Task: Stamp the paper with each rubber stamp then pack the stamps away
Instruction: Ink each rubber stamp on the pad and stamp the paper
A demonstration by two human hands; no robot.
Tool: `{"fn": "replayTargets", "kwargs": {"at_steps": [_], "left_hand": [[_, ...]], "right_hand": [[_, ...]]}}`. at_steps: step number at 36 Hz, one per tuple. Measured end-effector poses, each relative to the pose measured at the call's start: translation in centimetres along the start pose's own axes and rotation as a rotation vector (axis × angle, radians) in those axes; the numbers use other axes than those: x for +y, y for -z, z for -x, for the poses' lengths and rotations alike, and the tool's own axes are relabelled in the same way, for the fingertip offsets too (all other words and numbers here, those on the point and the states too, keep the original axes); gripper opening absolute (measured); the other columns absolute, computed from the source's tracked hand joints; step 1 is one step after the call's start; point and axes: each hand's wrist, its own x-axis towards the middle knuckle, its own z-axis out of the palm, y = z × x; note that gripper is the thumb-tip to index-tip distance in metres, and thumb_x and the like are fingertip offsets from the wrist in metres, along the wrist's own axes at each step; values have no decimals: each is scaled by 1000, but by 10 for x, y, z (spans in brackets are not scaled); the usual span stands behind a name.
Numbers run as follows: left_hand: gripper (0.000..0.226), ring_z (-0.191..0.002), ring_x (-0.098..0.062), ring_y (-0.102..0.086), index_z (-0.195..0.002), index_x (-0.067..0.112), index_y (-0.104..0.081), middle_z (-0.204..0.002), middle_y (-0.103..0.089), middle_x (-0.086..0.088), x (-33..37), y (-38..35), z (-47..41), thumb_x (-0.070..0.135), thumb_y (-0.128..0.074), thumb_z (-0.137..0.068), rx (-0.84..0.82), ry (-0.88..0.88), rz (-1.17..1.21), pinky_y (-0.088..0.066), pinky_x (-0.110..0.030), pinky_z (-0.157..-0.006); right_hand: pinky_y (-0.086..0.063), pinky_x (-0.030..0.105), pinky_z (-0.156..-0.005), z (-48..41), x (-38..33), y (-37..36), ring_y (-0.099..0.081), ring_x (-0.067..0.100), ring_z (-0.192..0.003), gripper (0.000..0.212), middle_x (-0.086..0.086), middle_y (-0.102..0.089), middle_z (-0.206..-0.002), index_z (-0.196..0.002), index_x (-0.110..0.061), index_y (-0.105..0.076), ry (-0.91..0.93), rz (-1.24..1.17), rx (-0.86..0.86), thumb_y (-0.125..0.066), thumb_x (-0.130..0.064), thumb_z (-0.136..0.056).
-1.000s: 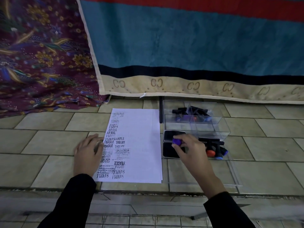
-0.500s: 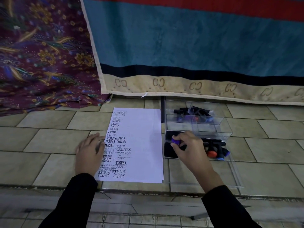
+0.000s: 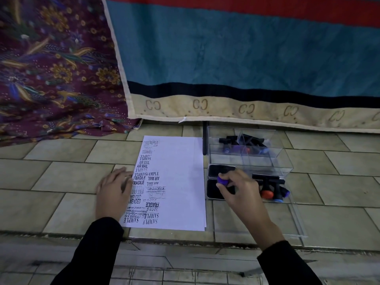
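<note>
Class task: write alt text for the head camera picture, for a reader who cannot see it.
A person's right hand holds a purple-handled stamp at a black ink pad, while the left hand lies flat on the edge of a stamped paper. More stamps lie beside a clear box on a tiled surface.
</note>
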Motion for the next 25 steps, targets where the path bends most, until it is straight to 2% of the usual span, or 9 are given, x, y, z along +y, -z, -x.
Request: {"fn": "replayTargets", "kwargs": {"at_steps": [4,9,12,16,20,25], "left_hand": [[18,-120,-25,-51,-108,21,-69,-130,-60,1,0,0,0,18,-60,-93,1,2,4,-31,-47,-107],[18,-121,-25,-50,-108,22,-69,-131,-60,1,-1,0,0,20,-59,-93,3,2,-4,-31,-46,-106],[18,-120,-25,-51,-108,22,-69,-131,-60,1,-1,0,-1,19,-60,-92,4,0,-3,-31,-46,-106],[18,-122,-24,-50,-108,23,-69,-131,-60,2,0,0,0,19,-60,-92,8,9,11,-29,-44,-106],[19,-122,-25,-48,-109,23,-69,-132,-59,2,1,1,0,20,-60,-92,-4,11,-2,-29,-43,-106],[19,-121,-26,-49,-108,22,-69,-132,-59,1,3,2,-1,19,-61,-91,-3,18,-5,-29,-43,-105]], "right_hand": [[-57,28,-71,-11,-12,-3,-64,12,-74,19,-1,-64,-93,-98,-11,-69,4,-39,-10,-73,-13,-80],[-53,13,-74,-43,-44,-31,-66,7,-72,19,3,-67,-96,-98,-10,-68,57,-202,-5,-72,-9,-80],[-55,27,-79,-63,-61,-56,-67,15,-75,22,7,-64,-98,-102,-10,-68,37,-250,-112,-69,-7,-81],[-53,36,-83,-81,-74,-88,-65,24,-82,24,11,-61,-102,-108,-9,-65,51,-221,-233,-66,-8,-84],[-51,41,-85,-89,-82,-110,-62,30,-91,26,14,-60,-106,-112,-8,-63,84,-147,-301,-63,-11,-86],[-51,44,-83,-93,-86,-121,-60,31,-91,25,14,-58,-108,-113,-8,-61,95,-101,-337,-60,-12,-89]]}}
